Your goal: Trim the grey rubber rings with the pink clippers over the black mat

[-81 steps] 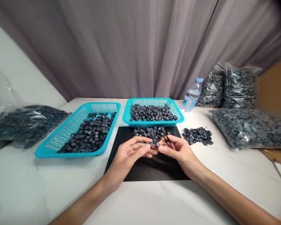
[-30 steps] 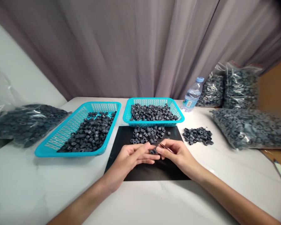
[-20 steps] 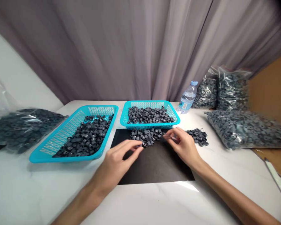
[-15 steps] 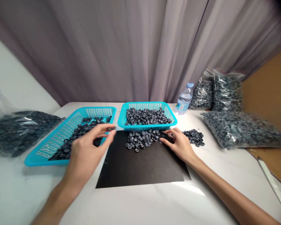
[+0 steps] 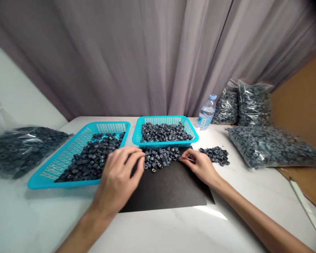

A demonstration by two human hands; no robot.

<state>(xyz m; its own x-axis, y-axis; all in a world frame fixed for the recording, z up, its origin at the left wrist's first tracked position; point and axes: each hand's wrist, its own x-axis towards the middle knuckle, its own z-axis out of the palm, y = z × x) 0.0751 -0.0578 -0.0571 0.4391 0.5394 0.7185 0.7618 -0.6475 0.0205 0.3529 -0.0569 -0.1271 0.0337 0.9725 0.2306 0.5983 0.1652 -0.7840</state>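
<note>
My left hand [image 5: 118, 175] is at the left edge of a heap of small dark grey ring-shaped pieces [image 5: 160, 159], palm down. Its fingers are curved and a little apart from the thumb; I see nothing held in it. My right hand [image 5: 201, 167] pinches thin tweezers [image 5: 190, 159] with a pinkish side, their tips at the right edge of the heap. The heap lies on a black mat [image 5: 163, 193]. To the left stands a turquoise basket [image 5: 58, 160] partly filled with similar pieces.
A second turquoise basket [image 5: 168, 143] of pieces stands behind the mat. Right of my right hand is a smaller pile [image 5: 217, 155]. Around the table are a water bottle [image 5: 206, 113], a bulging clear bag [image 5: 271, 147], upright bags [image 5: 254, 105] and a left bag [image 5: 28, 147].
My hands have parted from the mat's middle. The left hand went to the left basket, then back to the heap. The right hand moved to the heap's right edge, keeping the tweezers.
</note>
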